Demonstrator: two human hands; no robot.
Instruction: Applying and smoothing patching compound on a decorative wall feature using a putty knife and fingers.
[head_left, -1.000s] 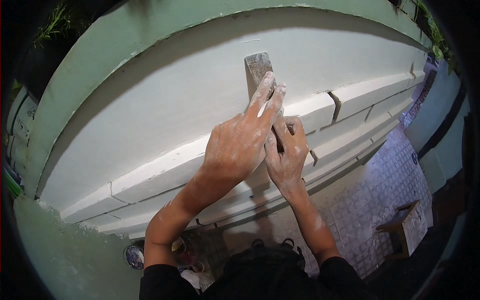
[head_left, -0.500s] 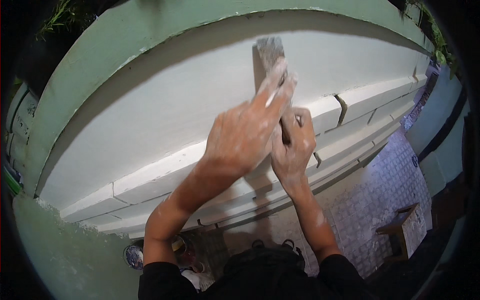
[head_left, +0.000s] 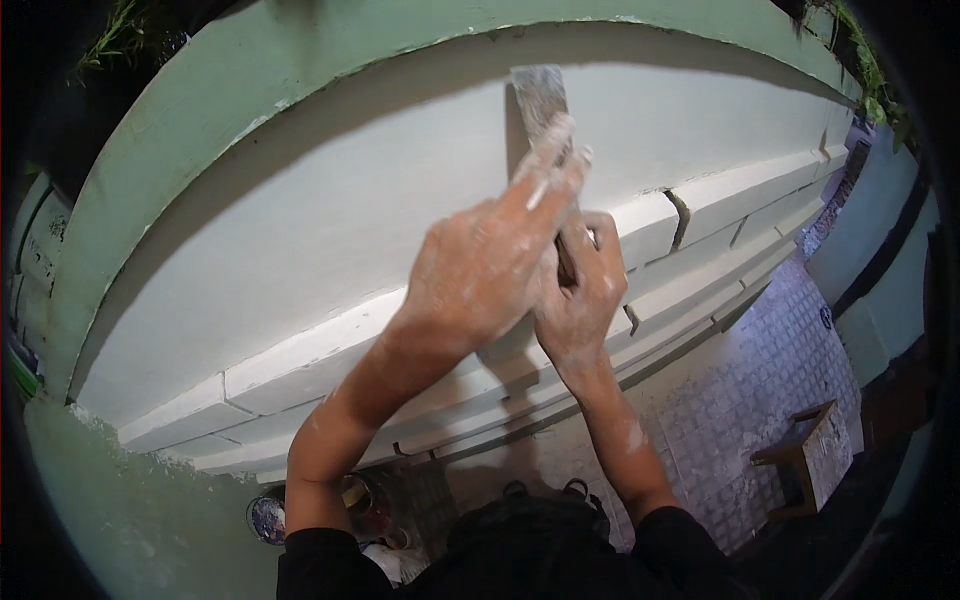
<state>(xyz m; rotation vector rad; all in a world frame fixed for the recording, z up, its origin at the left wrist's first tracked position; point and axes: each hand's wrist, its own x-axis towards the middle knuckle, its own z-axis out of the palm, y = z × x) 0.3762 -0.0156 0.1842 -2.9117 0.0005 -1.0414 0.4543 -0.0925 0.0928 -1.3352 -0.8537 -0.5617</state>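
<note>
A putty knife point(head_left: 540, 105) with a flat, plaster-smeared blade lies against the white wall point(head_left: 330, 220), its blade high near the green band. My right hand point(head_left: 580, 300) is closed around its dark handle. My left hand point(head_left: 490, 260) lies over the blade with the fingers pressing flat on it. Both hands are dusted with white plaster. Below the hands run stepped white mouldings point(head_left: 300, 370) with a crack point(head_left: 682, 215) to the right.
A green curved band point(head_left: 330, 60) tops the wall. Far below are a tiled floor point(head_left: 740, 400), a wooden stool point(head_left: 810, 455), a small bucket point(head_left: 268, 520) and other pots. A green wall surface point(head_left: 120, 520) fills the lower left.
Both hands have pushed the putty knife upward along the white wall; the blade now reaches close to the green band.
</note>
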